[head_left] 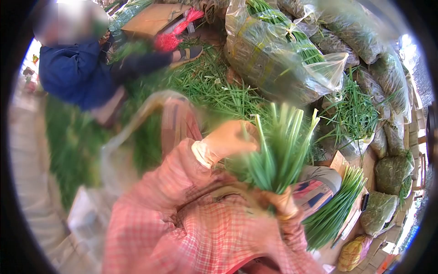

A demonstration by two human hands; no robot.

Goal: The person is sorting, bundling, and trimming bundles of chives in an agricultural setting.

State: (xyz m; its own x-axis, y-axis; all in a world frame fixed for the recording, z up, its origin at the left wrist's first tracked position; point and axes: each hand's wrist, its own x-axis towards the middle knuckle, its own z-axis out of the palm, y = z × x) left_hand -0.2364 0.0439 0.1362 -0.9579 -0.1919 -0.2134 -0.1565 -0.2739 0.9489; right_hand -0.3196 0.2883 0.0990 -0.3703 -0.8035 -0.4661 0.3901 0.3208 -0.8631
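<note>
My right hand (pixel 279 203) is closed around a bunch of chives (pixel 279 164), long green leaves with pale cut ends pointing up and away from me. At the left side of this bunch is my left hand (pixel 232 142), a light band at its wrist. Its fingers look curled near the stalks, but motion blurs them, and whatever they pinch cannot be made out. Beside my right knee lies a larger pile of chives (pixel 335 205), neatly aligned on a board.
Loose green leaves (pixel 219 93) cover the ground ahead. A large clear plastic bag (pixel 273 55) of greens stands beyond, with more filled bags (pixel 390 84) stacked at right. Another person in a blue top (pixel 75 73) sits at upper left, near red netting (pixel 169 42) and a cardboard box (pixel 153 19).
</note>
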